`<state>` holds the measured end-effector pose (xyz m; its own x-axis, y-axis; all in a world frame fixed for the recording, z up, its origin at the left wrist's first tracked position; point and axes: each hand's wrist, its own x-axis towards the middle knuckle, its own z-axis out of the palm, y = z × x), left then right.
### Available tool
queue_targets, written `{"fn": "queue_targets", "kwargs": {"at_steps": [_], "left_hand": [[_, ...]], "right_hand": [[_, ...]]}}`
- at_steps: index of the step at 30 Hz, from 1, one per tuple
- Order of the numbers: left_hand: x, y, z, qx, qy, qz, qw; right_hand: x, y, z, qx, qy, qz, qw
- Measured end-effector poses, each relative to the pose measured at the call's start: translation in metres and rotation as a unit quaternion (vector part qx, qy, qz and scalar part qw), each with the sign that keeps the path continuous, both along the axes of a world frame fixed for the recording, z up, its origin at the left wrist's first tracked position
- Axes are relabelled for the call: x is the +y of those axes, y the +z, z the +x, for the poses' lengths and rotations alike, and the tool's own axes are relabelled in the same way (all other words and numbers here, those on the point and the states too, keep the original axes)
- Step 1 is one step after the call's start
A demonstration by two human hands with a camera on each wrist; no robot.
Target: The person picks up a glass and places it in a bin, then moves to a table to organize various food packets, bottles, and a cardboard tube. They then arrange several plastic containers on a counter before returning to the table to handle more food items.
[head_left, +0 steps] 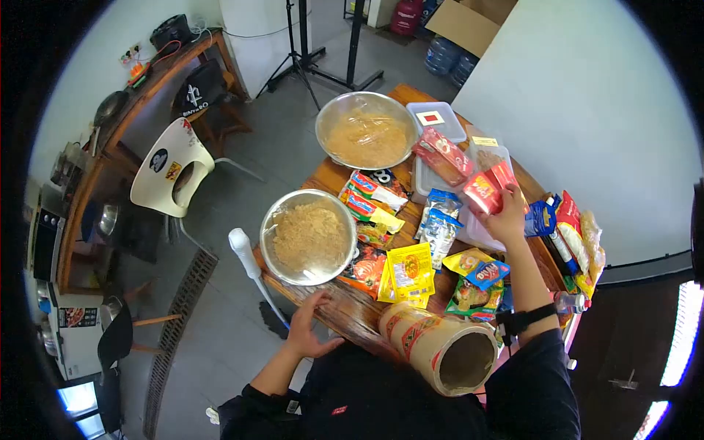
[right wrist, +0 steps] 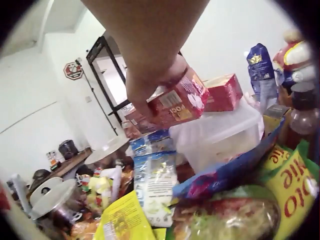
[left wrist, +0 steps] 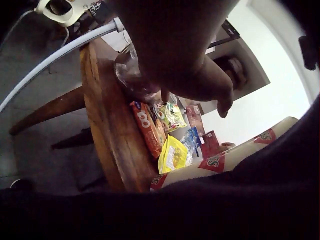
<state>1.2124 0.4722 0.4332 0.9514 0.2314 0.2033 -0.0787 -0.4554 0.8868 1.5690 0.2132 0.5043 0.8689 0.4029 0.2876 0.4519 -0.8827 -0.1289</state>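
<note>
My right hand (head_left: pixel 506 216) grips a small red box (head_left: pixel 480 192) with a yellow label, above the plastic containers at the table's right side. In the right wrist view its fingers wrap over the top of the box (right wrist: pixel 179 102), and a second red box (right wrist: pixel 225 93) sits beside it on a translucent container (right wrist: pixel 215 135). Past the held box lies a longer red packet (head_left: pixel 444 157). My left hand (head_left: pixel 308 334) is at the table's front edge, thumb spread and holding nothing. Close to it stands a metal bowl (head_left: pixel 342 253) of light brown crumbly stuff under clear film.
A second film-covered bowl (head_left: pixel 328 150) stands farther back. Instant noodle packets (head_left: pixel 359 196), yellow sachets (head_left: pixel 411 270) and blue-white packets (head_left: pixel 440 233) crowd the table's middle. A large cardboard tube (head_left: pixel 422 337) lies at the front, and a white-handled stick (head_left: pixel 253 268) leans at the left edge.
</note>
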Motion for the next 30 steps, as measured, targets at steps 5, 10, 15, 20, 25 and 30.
{"fn": "queue_targets", "kwargs": {"at_steps": [5, 10, 15, 20, 25, 30], "left_hand": [[-0.003, 0.000, 0.008, -0.006, 0.004, -0.008, 1.000], [-0.006, 0.000, 0.020, -0.021, -0.005, 0.020, 1.000], [-0.010, 0.005, 0.022, -0.014, -0.003, 0.003, 1.000], [-0.011, 0.003, 0.016, -0.009, 0.013, 0.011, 1.000], [-0.012, 0.005, 0.013, -0.007, 0.029, -0.004, 1.000], [-0.014, 0.004, 0.009, -0.001, 0.045, -0.009, 0.999]], "right_hand": [[0.024, 0.024, -0.052, 0.119, 0.208, 0.037, 0.970], [0.024, -0.002, -0.086, 0.202, 0.310, -0.072, 0.926], [0.012, -0.003, -0.061, 0.165, 0.293, 0.008, 0.942], [-0.011, 0.017, 0.040, -0.005, -0.028, -0.027, 0.999], [-0.029, -0.010, 0.067, 0.111, -0.120, -0.047, 0.985], [-0.031, -0.012, 0.051, 0.092, -0.075, 0.029, 0.992]]}}
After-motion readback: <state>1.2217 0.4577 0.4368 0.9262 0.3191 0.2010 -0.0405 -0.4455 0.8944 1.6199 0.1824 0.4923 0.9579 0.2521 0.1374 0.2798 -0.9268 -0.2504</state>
